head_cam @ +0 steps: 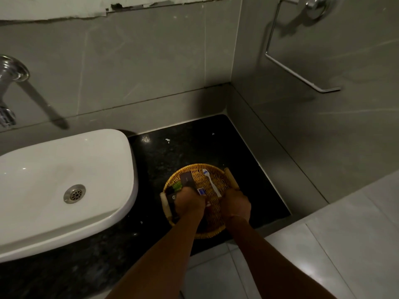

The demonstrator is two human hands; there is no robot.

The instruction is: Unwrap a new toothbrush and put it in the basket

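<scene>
A round wicker basket (pixel 216 225) with two wooden handles stands on the black stone counter (pixel 185 145). A white toothbrush (pixel 211 182) lies across the basket's right half, head pointing away from me. The end of its handle meets the curled fingers of my right hand (pixel 237 205). My left hand (pixel 190 201) is curled over the basket's left half. A dark flat packet (pixel 187 179), a green item (pixel 177 186) and a small blue and white packet (pixel 201 191) show just beyond its knuckles. Whether the left hand grips any of them is hidden.
A white basin (pixel 64 182) with a metal drain sits left of the basket, almost touching it. A chrome tap (pixel 8 93) is on the left wall and an empty chrome paper holder (pixel 302 50) on the right wall. Grey tiled walls close the corner behind.
</scene>
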